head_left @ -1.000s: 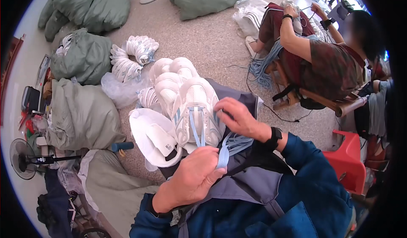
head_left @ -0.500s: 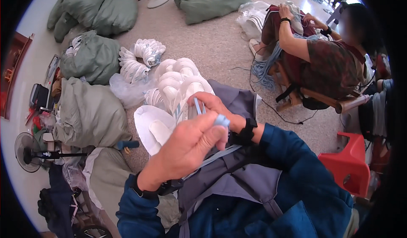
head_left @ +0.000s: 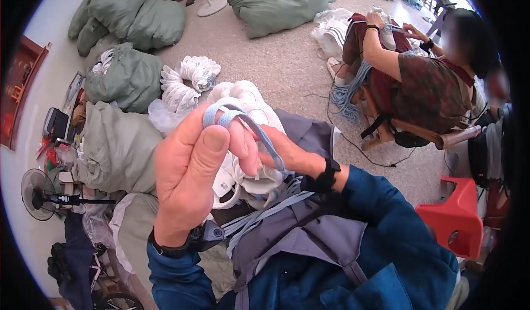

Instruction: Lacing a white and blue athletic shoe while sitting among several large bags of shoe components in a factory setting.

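My left hand (head_left: 190,172) is raised in front of me, thumb and curled fingers closed on a light blue shoelace (head_left: 265,137). The lace loops over its fingertips and runs down toward a white shoe (head_left: 259,182) in my lap. Partly behind the left hand, my right hand (head_left: 287,151) is bent in beside that shoe. Its fingers look curled, but their tips and whatever they grip are hidden. More white shoes (head_left: 243,93) are bunched just beyond both hands. A bundle of light blue laces (head_left: 265,217) lies across the grey apron (head_left: 309,238) on my lap.
Bundled white shoe pieces (head_left: 179,92) lie on the floor ahead, near large green sacks (head_left: 124,78). At left stand a grey-green sack (head_left: 118,150) and a fan (head_left: 41,195). A red stool (head_left: 455,216) is at right. Beyond it a co-worker (head_left: 428,86) sits handling a shoe and laces.
My left hand has risen and shifted left, its palm side now turned more toward me, drawing the lace into a long loop. The right hand stays close to the shoe, which now sits differently.
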### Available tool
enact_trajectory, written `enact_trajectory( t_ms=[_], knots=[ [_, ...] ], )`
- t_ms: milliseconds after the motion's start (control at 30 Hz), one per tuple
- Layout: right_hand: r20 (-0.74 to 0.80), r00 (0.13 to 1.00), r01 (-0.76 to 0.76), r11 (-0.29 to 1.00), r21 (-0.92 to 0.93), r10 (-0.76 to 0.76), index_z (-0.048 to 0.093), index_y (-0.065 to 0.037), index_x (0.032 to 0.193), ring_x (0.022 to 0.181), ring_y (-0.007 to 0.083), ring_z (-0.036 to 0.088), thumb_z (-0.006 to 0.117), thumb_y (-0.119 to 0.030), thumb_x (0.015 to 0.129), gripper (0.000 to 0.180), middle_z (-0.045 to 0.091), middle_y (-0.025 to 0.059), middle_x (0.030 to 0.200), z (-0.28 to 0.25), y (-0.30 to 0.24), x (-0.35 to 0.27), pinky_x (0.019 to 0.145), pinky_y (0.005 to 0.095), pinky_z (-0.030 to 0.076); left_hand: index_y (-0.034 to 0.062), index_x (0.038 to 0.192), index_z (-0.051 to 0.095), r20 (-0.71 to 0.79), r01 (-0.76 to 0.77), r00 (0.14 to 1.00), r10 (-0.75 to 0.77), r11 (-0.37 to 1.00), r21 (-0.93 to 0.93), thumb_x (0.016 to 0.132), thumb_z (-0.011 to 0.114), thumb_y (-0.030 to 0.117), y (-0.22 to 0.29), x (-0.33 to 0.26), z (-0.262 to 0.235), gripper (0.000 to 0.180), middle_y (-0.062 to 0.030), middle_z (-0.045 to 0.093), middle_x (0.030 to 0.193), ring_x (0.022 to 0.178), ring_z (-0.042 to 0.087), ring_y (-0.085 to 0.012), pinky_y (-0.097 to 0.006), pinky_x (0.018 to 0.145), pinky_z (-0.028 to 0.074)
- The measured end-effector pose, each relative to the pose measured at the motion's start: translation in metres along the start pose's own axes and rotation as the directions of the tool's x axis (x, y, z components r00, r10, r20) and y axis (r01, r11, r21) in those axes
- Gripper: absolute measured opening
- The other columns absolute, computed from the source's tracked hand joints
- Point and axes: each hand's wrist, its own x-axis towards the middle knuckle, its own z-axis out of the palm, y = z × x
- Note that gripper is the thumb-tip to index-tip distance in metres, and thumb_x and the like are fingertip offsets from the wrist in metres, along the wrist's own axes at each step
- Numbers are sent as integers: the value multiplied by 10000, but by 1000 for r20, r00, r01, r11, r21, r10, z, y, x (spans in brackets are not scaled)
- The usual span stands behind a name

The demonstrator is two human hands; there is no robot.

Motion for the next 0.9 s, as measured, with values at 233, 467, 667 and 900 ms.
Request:
enact_trajectory(
  t_ms=[233,467,667,900],
  knots=[
    [-98,975,221,917,331,-200,602,10,1189,854,328,628,642,-86,905,303,633,161,918,-6,-111,21,797,374,497,8,940,532,-28,-40,999,38,996,-78,1088,409,300,1,15,-16,350,-104,598,789,711,560,-143,-285,689,456],
    [6,995,96,991,98,-97,596,4,1046,800,371,613,525,-76,960,137,610,190,835,21,-60,-1,705,434,475,25,930,523,-27,-10,1000,5,982,-190,1089,397,315,17,40,-29,354,-96,573,743,615,537,-139,-266,613,447],
    [380,911,264,933,-243,-158,557,-40,869,716,381,629,569,-37,805,65,608,159,675,33,-11,-51,830,443,453,42,914,533,-145,-64,988,47,991,-115,1079,431,324,15,63,-55,343,-57,560,732,581,499,-111,-253,618,445],
    [470,882,204,932,-300,-42,559,-17,1063,916,371,612,614,-74,828,248,623,193,917,22,-39,-35,904,460,446,60,905,543,-198,60,978,-60,998,-4,1069,441,286,-23,58,-66,298,-21,538,736,609,503,-118,-297,719,472]
  ],
)
